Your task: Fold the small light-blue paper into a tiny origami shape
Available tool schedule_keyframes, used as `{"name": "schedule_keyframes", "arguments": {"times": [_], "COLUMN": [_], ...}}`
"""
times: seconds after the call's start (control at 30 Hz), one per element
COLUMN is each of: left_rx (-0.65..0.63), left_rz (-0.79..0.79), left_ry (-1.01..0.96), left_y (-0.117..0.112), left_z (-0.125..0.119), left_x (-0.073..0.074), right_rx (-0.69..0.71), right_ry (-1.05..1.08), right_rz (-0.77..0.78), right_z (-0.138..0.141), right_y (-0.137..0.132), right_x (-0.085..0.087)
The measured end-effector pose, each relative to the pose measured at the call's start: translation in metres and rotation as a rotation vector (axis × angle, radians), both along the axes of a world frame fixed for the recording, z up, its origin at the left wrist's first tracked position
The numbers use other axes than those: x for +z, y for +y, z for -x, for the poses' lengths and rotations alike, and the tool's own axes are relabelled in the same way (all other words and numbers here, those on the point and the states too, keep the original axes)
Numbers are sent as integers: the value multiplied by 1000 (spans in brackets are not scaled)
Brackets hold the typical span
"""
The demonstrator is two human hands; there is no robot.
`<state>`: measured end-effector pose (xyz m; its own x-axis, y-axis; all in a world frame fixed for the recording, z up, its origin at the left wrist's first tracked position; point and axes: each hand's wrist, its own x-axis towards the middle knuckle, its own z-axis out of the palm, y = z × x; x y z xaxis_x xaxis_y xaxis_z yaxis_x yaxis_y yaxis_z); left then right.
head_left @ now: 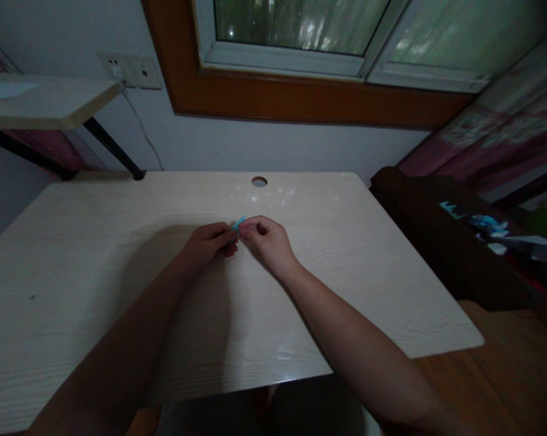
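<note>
Both my hands meet over the middle of a pale wood-grain desk [96, 290]. Between them is a small light-blue piece [239, 222], thin and pointed like folded paper; its exact kind is too small to make out. My left hand [211, 238] pinches it from the left, thumb on top and fingers curled beneath. From the right, the thumb and forefinger of my right hand [265, 235] close on its edge. The fingertips hide most of the lower part of the piece.
A raised shelf [51, 100] on black legs stands at the back left, below wall sockets [131, 71] with a hanging cord. The desk has a round cable hole [259, 181] near its back edge. Right of the desk, a dark wooden cabinet [419, 242] bears assorted items.
</note>
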<state>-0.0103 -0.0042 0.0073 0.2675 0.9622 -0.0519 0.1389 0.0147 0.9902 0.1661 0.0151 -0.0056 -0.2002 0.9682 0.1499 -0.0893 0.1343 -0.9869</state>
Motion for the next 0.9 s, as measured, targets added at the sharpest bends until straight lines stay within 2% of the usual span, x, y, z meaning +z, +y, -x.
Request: {"name": "schedule_keyframes", "arguments": {"times": [0.27, 0.5, 0.7, 0.9], "left_rx": [33, 48, 20, 41], "left_rz": [-50, -83, -105, -107], "left_ry": [121, 148, 176, 169], "left_y": [-2, -3, -2, -2], "left_z": [-2, -4, -3, -3], "left_x": [1, 4, 1, 1], "right_rx": [-24, 21, 7, -24], "right_ry": [19, 155, 173, 171], "right_rz": [-29, 0, 0, 21], "right_z": [1, 3, 4, 4], "right_y": [-1, 4, 6, 4], "right_x": [-1, -6, -12, -9]}}
